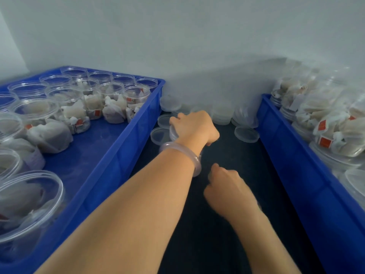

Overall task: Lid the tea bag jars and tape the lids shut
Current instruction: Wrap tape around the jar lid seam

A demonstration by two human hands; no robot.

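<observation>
My left hand (194,126), with a pale bangle on its wrist, reaches forward over the dark table strip between two blue trays. Its fingers curl over the top of a clear lidded jar (173,133), most of which is hidden under the hand. My right hand (224,187) hovers nearer to me, blurred, with its fingers curled downward; whether it holds anything is hidden. Loose clear lids (246,134) lie on the table near the wall. Open jars of tea bags (136,97) stand in the left tray.
The left blue tray (126,147) holds several open jars, some filled with tea bags and some not. The right blue tray (292,165) is piled with filled jars (335,139). Stacks of lids (221,113) line the white wall behind.
</observation>
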